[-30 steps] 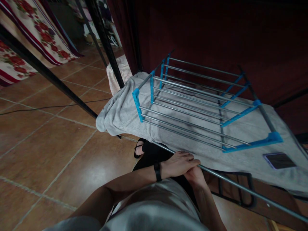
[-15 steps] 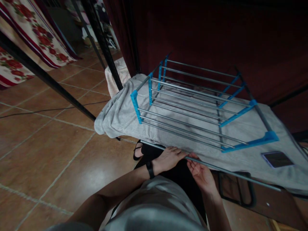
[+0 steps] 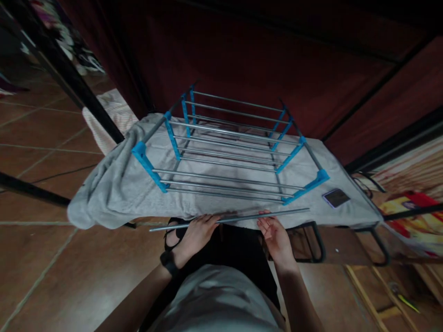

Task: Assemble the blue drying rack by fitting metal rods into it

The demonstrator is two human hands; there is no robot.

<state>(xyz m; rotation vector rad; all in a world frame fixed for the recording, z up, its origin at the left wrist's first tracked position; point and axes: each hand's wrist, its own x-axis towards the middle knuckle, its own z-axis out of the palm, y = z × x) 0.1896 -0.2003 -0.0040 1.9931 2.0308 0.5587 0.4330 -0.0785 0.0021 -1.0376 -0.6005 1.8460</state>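
I hold a long thin metal rod [image 3: 235, 217] level in front of me with both hands. My left hand [image 3: 195, 233], with a black band on its wrist, grips the rod left of its middle. My right hand [image 3: 275, 230] holds it palm up, fingers curled round it, right of the middle. Just beyond the rod lies a rack [image 3: 228, 157] made of metal rods and blue plastic side pieces, resting on a grey cloth [image 3: 114, 193] spread over a low surface.
A phone [image 3: 335, 197] lies on the cloth at the right of the rack. Black metal frame bars [image 3: 79, 92] rise at the left, dark red curtain hangs behind. Brown tiled floor [image 3: 41, 258] lies to the left. A black metal bracket [image 3: 316, 240] sits under the cloth's edge.
The rod has been lifted and turned level across my body, my hands have spread apart along it. My view has swung to the right, so the rack sits more centrally.
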